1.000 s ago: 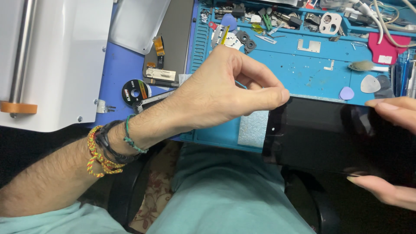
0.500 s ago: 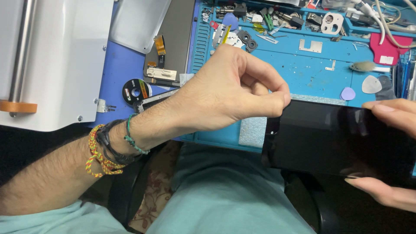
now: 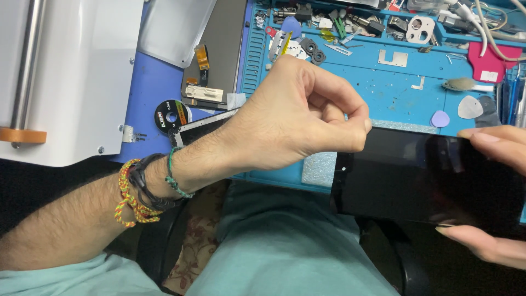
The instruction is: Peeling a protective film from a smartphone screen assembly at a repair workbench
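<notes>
Black screen panel [image 3: 405,175], long axis left-right.

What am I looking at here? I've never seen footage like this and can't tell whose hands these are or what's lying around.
One camera sits on a person's head and looks down at their own two bare hands. The left hand, with woven bracelets on its wrist, pinches the top left corner of a flat black glass screen panel. The right hand grips the panel's other end, thumb on top. Below lies a blue rubber work mat strewn with small metal parts, plastic picks and a small brush. To the left stands a white machine housing, with a small black tape roll beside it.
</notes>
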